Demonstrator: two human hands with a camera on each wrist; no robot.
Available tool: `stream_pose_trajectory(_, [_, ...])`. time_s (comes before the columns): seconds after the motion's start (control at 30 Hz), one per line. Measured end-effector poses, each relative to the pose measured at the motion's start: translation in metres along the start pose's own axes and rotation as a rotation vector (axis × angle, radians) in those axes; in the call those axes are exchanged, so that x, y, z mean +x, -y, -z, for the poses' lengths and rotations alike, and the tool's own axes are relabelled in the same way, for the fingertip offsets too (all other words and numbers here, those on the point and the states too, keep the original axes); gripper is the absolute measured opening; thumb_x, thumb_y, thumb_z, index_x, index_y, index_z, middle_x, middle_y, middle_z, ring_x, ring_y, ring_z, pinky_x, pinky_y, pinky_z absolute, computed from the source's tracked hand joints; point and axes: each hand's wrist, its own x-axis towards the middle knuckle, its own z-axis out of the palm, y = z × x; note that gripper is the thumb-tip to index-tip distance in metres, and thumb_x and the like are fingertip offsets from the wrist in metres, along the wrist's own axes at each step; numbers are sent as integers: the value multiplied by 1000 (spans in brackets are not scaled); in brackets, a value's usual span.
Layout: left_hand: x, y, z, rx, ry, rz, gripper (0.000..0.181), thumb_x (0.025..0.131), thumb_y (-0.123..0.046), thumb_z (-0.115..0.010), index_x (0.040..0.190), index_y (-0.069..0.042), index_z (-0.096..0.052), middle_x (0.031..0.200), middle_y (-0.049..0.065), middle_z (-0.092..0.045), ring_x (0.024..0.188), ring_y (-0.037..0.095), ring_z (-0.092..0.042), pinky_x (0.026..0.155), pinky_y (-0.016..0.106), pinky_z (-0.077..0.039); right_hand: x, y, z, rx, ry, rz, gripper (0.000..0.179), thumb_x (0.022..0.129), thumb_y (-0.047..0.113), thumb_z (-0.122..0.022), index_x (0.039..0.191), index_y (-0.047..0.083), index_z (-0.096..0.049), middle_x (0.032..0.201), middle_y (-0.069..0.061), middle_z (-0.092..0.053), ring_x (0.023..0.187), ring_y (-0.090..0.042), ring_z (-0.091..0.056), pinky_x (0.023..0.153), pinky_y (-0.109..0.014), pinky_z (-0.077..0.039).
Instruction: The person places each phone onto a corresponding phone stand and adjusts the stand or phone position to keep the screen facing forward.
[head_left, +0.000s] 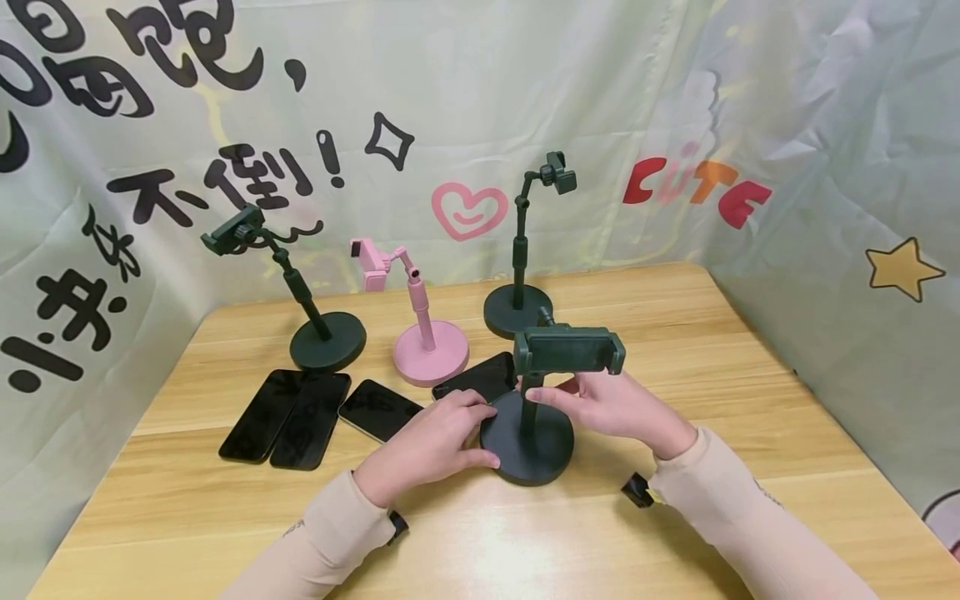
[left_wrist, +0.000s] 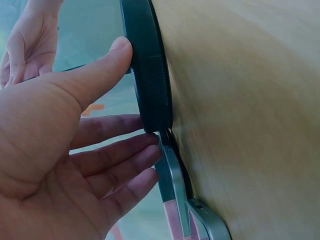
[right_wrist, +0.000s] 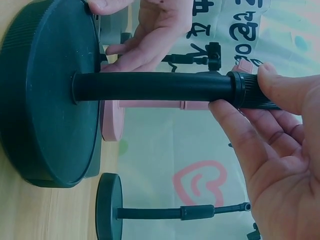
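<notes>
A dark green phone stand stands upright on the table, its clamp head level above the round base. My left hand holds the left rim of that base between thumb and fingers; the left wrist view shows the thumb against the ribbed edge. Around the ribbed collar of the pole, the thumb and fingers of my right hand take a grip. Behind the base lies a black phone, partly covered by the stand. Another phone lies beside my left hand.
Two black phones lie side by side at the left. Along the back stand a dark green stand, a pink stand and another dark green stand. A printed curtain hangs behind the wooden table.
</notes>
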Motion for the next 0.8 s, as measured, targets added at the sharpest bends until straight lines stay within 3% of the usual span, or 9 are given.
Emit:
stream_pose_trajectory(0.2, [0,0,-2,15,-3,5,69,90,-51,-86,139,-5,-71,136,9,-68,124,23,-64,110,41,-57,1,0,2,3,6,-18,33,103,31,-75,135,25,-70,133,1,-74,106,-16,-73,79,-35,-58])
stream_pose_trajectory(0.4, [0,-1,-1,14,-8,13,69,90,-51,-86,139,-6,-71,136,9,-68,124,22,-64,109,41,-57,5,-2,4,20,26,-25,32,102,32,-76,133,25,-73,124,3,-79,110,-16,-75,85,-37,-60])
stream_pose_trajectory(0.6, [-2,3,-1,-7,-18,-1,64,91,-49,-85,138,-7,-71,135,8,-69,123,22,-65,108,41,-58,9,-13,11,145,78,-12,37,99,25,-80,134,18,-71,124,-6,-77,111,-18,-78,92,-33,-63])
stream_pose_trajectory(0.7, [-4,7,0,-54,-44,-9,58,94,-46,-84,135,-7,-72,132,7,-70,120,20,-66,106,40,-59,11,-25,21,180,108,-6,43,99,21,-78,140,14,-67,124,-8,-76,111,-17,-76,100,-38,-61])
stream_pose_trajectory(0.8, [-5,12,5,-102,-109,-18,49,96,-39,-83,131,-7,-73,127,8,-73,114,20,-69,101,40,-60,14,-38,31,152,80,-15,45,99,22,-79,142,15,-69,128,-1,-77,117,-6,-70,108,-37,-54])
